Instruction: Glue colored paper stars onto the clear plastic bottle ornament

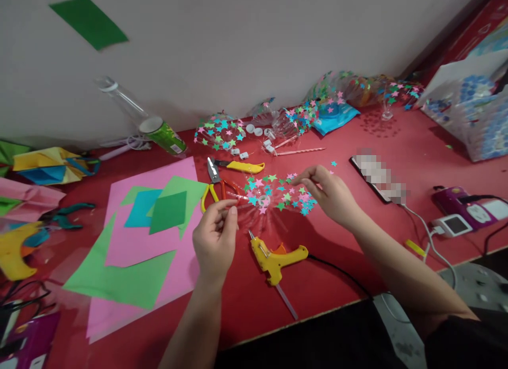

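Between my hands lies a clear plastic piece cut into thin strips (pixel 281 191), with pink, green and blue paper stars on its strips. My left hand (pixel 214 239) is at its left, thumb and forefinger brought together. What they pinch, if anything, is too small or clear to make out. Over its right side is my right hand (pixel 329 194), fingertips closed together beside the stars; I cannot make out what is in them. A yellow glue gun (pixel 278 258) lies just below, its nozzle towards the plastic piece. Yellow-and-red-handled pliers (pixel 214 173) and a yellow utility knife (pixel 246 167) lie behind my left hand.
Pink and green paper sheets (pixel 138 242) cover the left side. Along the wall stand a green-labelled can (pixel 169 138) and several star-covered plastic pieces (pixel 220 131). A phone (pixel 375 176) with its cable and a purple power strip (pixel 464 205) are at the right.
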Demonstrator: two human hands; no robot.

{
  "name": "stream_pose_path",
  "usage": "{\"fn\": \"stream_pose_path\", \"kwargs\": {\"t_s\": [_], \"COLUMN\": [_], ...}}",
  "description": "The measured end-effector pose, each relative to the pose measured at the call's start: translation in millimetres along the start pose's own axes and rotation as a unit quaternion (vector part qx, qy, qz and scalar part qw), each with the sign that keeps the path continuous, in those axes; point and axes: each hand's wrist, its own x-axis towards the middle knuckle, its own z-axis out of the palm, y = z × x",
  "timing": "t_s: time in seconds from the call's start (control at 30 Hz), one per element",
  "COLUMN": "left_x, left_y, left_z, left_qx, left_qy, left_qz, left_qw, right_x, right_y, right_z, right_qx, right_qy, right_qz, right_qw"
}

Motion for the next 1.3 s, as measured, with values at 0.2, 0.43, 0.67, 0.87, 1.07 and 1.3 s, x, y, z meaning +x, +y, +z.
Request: {"fn": "stream_pose_path", "kwargs": {"t_s": [0.2, 0.43, 0.67, 0.87, 1.07, 1.3], "left_x": [-10.1, -15.1, -26.2, -24.1, 0.9, 20.0], "left_y": [18.5, 30.6, 16.3, -14.6, -32.2, -28.6], "left_z": [7.5, 16.4, -2.3, -24.5, -20.1, 1.1], "left_qx": [0.007, 0.049, 0.107, 0.136, 0.125, -0.017], "left_qy": [-0.055, -0.088, -0.11, -0.08, 0.003, 0.1], "left_qz": [0.074, 0.256, 0.298, 0.143, 0.094, 0.035], "left_qw": [0.996, 0.961, 0.942, 0.977, 0.988, 0.994], "right_x": [-10.1, -15.7, -33.1, -22.1, -2.3, -10.5], "right_y": [-35.5, -51.7, -61.1, -26.9, 43.6, 58.5], "right_z": [11.1, 26.8, 29.9, 6.8, -1.0, 17.2], "right_qx": [0.227, 0.415, 0.232, -0.006, -0.185, -0.225], "right_qy": [-0.106, -0.146, -0.144, -0.069, -0.018, -0.078], "right_qz": [0.023, 0.096, 0.055, 0.052, 0.094, -0.018], "right_qw": [0.968, 0.893, 0.96, 0.996, 0.978, 0.971]}}
